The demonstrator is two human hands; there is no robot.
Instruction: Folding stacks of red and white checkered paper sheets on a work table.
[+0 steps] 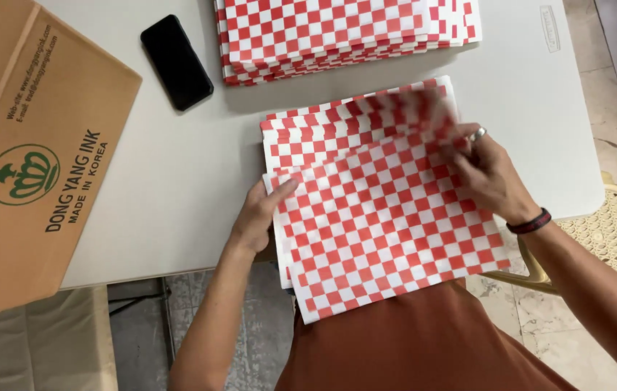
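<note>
1. The person sits at a white table [178,181] with a small pile of red-and-white checkered paper sheets [388,217] in front of them, its near edge hanging over the table's edge above their lap.
2. The left hand [259,213] lies at the left edge of that pile, thumb stretched out flat on the top sheet and the fingers tucked under or along the side; it looks to be steadying the paper rather than pinching it.
3. The right hand [488,170] is at the far right corner of the pile, fingers bent and gathered over the sheet edges there. The paper at that corner is blurred and lifted, so I cannot tell exactly how many sheets the fingertips hold.
4. A ring [478,134] shows on a finger of that hand, and a dark band [530,222] sits on the wrist.
5. Further back on the table lies a bigger stack of the same checkered paper [337,32], well apart from the hands.
6. A black phone [176,61] lies face up to the left of that stack.
7. A brown cardboard box [26,152] stands at the left end of the table.
8. A cream wicker chair [613,232] is on the tiled floor at the right.
</note>
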